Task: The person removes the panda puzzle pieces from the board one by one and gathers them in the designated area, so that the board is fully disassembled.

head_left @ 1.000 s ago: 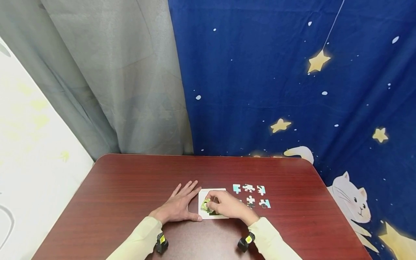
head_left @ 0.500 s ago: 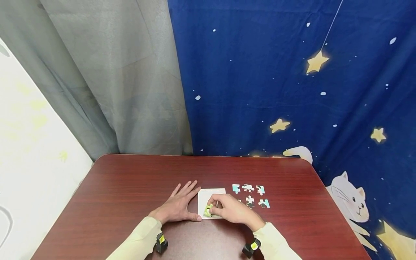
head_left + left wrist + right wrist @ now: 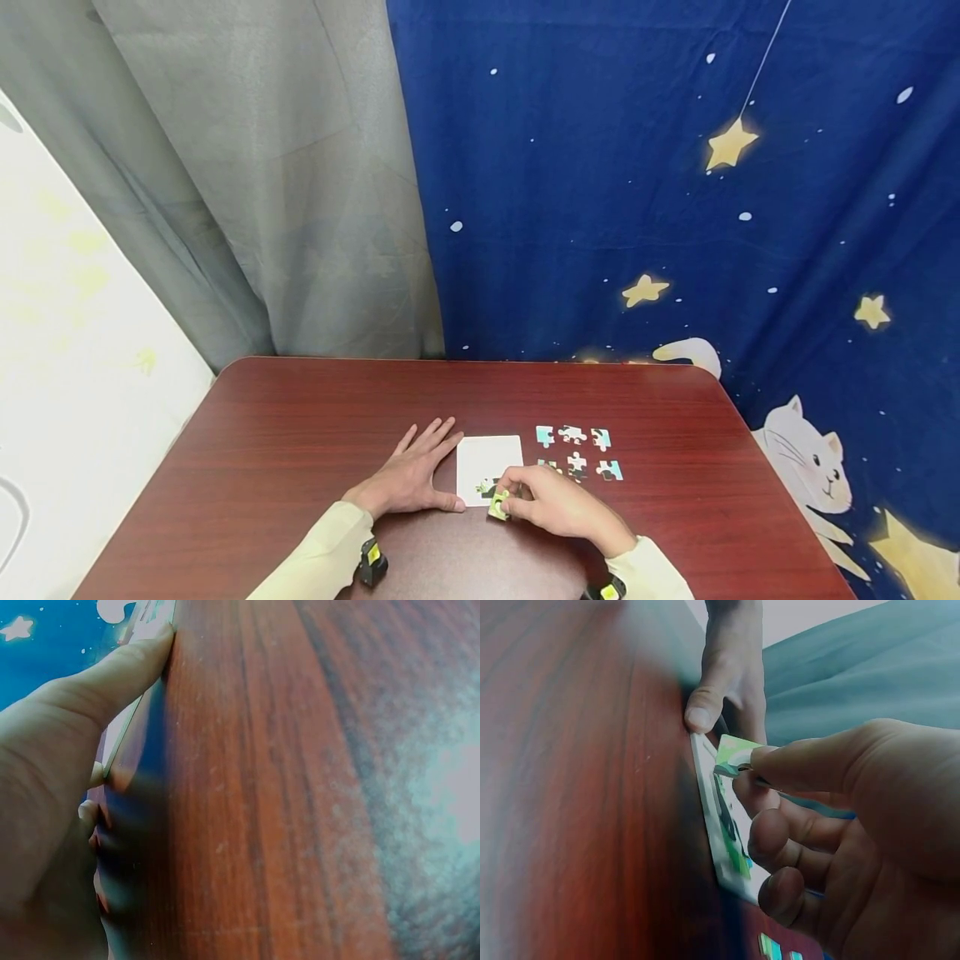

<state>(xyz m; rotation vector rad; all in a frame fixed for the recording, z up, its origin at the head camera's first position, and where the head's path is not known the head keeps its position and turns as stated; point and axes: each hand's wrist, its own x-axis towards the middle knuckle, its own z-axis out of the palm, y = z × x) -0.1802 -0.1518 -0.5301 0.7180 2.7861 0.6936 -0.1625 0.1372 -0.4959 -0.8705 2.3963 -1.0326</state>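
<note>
My left hand (image 3: 411, 477) lies with spread, straight fingers on the table, its thumb and index finger touching the left side of a white square puzzle board (image 3: 487, 454). Between thumb and index finger, my right hand (image 3: 558, 504) pinches a green jigsaw piece (image 3: 733, 754). That piece is raised and tilted over the board's near edge. In the right wrist view the other fingers curl loosely below it. Along the near side of the board lie green and black puzzle pieces (image 3: 486, 487), partly hidden by the right hand.
Right of the board, loose jigsaw pieces (image 3: 572, 434) lie in two rows, several in all. The reddish-brown table (image 3: 315, 417) ends at a grey curtain (image 3: 337, 250) and a blue star-patterned curtain (image 3: 570, 208).
The right hand has drawn the pinched jigsaw piece rightward and nearer, from over the board's left part to its near edge, uncovering the pieces there. The left hand stays still.
</note>
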